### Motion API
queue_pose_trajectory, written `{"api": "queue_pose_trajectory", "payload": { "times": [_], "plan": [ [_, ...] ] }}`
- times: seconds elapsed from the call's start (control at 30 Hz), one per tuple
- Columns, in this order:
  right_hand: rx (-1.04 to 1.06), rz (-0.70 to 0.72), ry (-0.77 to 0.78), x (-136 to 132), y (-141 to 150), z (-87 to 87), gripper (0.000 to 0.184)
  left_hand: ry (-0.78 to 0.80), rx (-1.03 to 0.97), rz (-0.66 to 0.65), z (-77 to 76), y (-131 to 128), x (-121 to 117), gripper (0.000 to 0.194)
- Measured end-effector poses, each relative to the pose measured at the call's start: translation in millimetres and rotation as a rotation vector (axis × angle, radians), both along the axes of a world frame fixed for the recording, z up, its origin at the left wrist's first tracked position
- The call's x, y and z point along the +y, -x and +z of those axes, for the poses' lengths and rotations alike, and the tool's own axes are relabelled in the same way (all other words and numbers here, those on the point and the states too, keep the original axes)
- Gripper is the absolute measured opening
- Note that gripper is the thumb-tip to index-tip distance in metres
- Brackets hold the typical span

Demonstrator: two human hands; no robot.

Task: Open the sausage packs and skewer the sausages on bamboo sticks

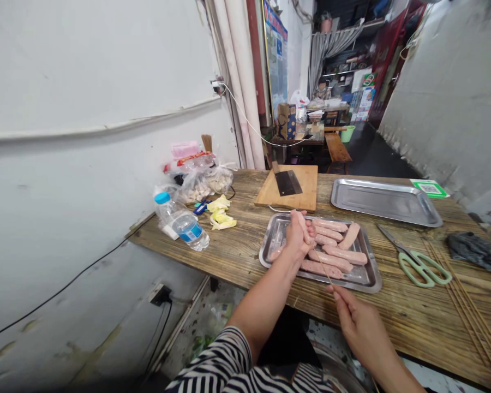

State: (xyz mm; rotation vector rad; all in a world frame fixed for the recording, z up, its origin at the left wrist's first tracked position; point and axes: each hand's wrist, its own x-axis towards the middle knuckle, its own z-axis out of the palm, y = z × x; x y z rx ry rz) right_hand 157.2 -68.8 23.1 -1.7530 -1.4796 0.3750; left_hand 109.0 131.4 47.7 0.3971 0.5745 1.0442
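Over a metal tray (374, 275), my left hand (297, 238) is closed around a pale pink sausage (301, 222). My right hand (354, 311) pinches a thin wooden skewer (323, 266) near its lower end. The skewer runs up to the sausage in my left hand; whether its tip is inside is hidden by my fingers. Several more sausages (346, 255) lie in the tray beneath and beside my left hand, mostly to its right.
Behind the tray, a cleaver (288, 183) lies on a cutting board (265, 194). An oblong metal tray (387, 202), green-handled scissors (419, 267), several loose skewers (466, 300) and a black plastic bag (477, 251) are at right. A water bottle (184, 224) and yellow gloves (221, 213) lie left.
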Motion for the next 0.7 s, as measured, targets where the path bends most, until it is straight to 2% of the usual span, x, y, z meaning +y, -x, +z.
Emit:
{"api": "queue_pose_trajectory", "payload": {
  "times": [0.37, 0.7],
  "plan": [
    [0.066, -0.009, -0.021, 12, 5, 8.6, 0.043, 0.006, 0.029, -0.036, 4.0, -1, -5, 0.035],
    [0.085, -0.012, -0.003, 18, 7, 7.5, 0.043, -0.005, 0.024, -0.062, 4.9, -1, -6, 0.034]
  ]
}}
